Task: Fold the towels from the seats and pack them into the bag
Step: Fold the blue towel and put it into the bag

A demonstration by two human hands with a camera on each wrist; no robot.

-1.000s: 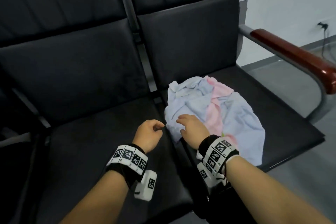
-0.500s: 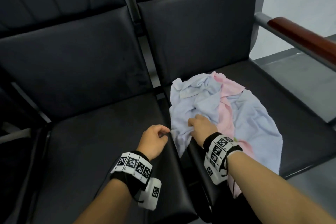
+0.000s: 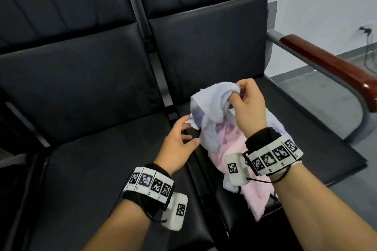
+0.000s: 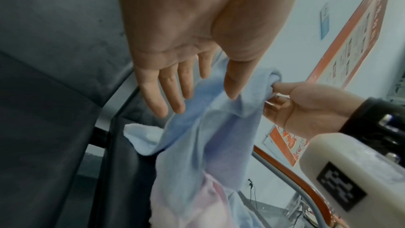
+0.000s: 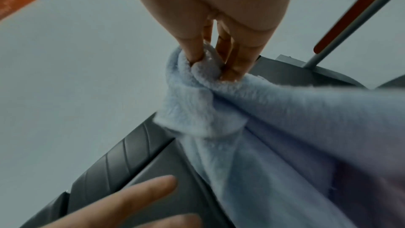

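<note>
Black seat (image 3: pixel 318 149) w/ pink towel (image 3: pixel 255 193) on it.

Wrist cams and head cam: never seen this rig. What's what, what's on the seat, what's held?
No robot: a person wears three cameras. The wide picture comes from the head, looking down at both hands; the other two look along each wrist at the fingers. The checkered bands are wristbands with markers. On the right seat of a black bench lie a blue towel and a pink towel, crumpled together. The right hand pinches a bunch of the blue towel and holds it above the seat. The left hand is open, fingers spread beside the cloth. No bag is in view.
</note>
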